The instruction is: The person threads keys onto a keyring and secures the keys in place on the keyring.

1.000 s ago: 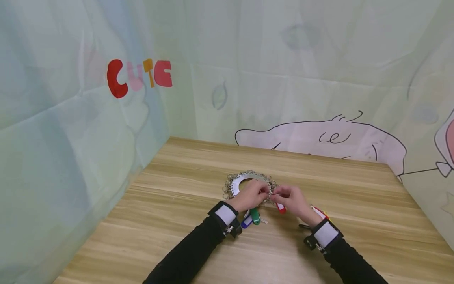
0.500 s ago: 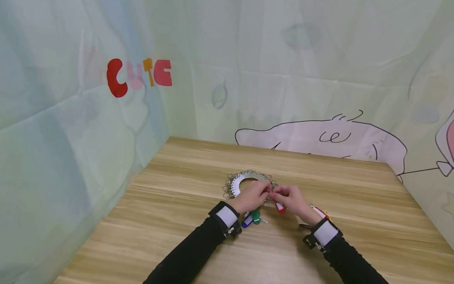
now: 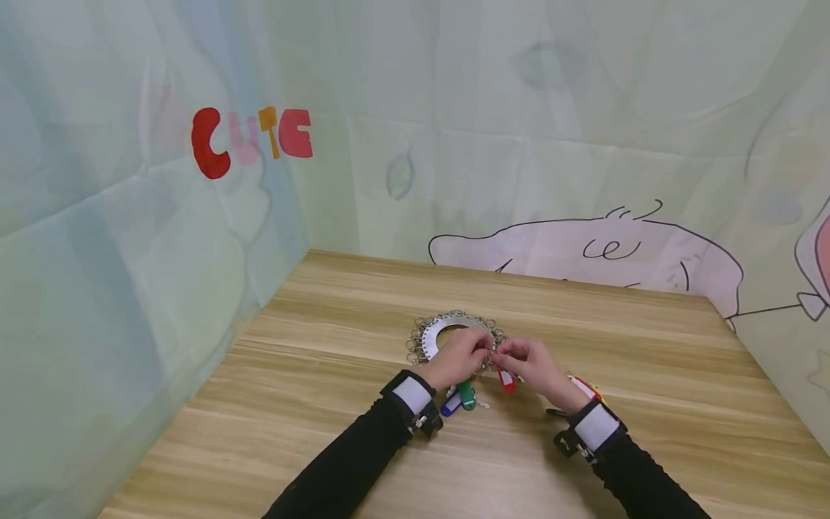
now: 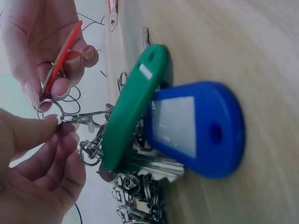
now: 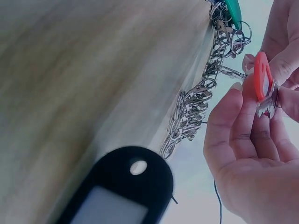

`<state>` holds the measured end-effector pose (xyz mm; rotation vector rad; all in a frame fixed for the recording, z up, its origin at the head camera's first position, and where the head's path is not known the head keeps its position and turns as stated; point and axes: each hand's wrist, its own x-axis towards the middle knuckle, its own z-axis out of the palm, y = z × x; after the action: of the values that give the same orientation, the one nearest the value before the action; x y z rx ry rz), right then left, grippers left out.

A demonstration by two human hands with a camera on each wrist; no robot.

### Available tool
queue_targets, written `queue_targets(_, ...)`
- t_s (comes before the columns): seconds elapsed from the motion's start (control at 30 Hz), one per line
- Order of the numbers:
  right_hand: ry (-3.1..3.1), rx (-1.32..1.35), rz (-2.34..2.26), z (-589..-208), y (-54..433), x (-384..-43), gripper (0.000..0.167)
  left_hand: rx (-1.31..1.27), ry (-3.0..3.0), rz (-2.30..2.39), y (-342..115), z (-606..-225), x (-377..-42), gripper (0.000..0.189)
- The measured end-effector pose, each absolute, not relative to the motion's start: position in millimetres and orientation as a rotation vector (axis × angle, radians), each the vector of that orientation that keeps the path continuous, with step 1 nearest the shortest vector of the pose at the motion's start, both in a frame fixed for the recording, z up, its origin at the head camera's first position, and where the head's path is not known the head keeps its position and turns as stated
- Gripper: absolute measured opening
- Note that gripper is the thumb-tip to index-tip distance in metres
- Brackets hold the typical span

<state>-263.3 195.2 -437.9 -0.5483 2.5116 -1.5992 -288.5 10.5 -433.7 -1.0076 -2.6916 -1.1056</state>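
1. Your red tag (image 3: pixel 508 380) is between your two hands, at the near right edge of the metal hoop (image 3: pixel 430 337); the wrist views show it held up off the tabletop (image 3: pixel 363 303).
2. Your right hand (image 3: pixel 533 367) grasps the red tag at its ring end, fingers curled about it. A key (image 5: pixel 266 109) hangs just beside the tag.
3. Your left hand (image 3: pixel 456 358) pinches the small ring (image 4: pixel 49 100), thumb against fingertips, where it meets a metal clasp (image 4: pixel 88 117). That clasp reaches toward the crowd of clips (image 5: pixel 190 116) around the hoop.
4. Next to your left hand, a green tag (image 4: pixel 135 107) leans across a blue tag (image 4: pixel 222 112), touching or nearly so; the pair lies at the near side of the hoop, with keys beside them.
5. By your right wrist you have a black tag (image 5: pixel 154 179), large in that wrist's view, and a red-and-yellow group of tags (image 3: pixel 586 388), partly hidden by your arm.
6. Both your wrists wear straps with pale patches, over black sleeves (image 3: pixel 340 458).
7. Behind the wood-grain tabletop stands a pale printed backdrop (image 3: pixel 519 137), with colourful "CUTE" lettering (image 3: pixel 211 148) at the left and a line-drawn figure at the back.
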Motion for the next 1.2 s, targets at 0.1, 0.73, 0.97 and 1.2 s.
queue_targets(0.1,2.509,-0.587,-1.587,-438.3,195.8,-263.9,0.020,-1.008,-2.677,-1.102,10.3,-434.2,-288.1,0.010)
queue_targets(0.73,2.676,-0.728,-1.488,-442.4,192.9,-262.6,0.011,-1.056,-2.566,-1.091,13.0,-435.5,-285.7,0.010)
queue_targets(0.97,2.626,-0.720,-1.553,-439.9,189.8,-260.3,0.012,-1.025,-2.582,-1.061,14.9,-435.2,-287.2,0.012)
queue_targets(1.2,2.619,-0.726,-1.561,-436.8,190.0,-257.4,0.013,-0.986,-2.603,-1.089,17.4,-434.8,-288.4,0.014)
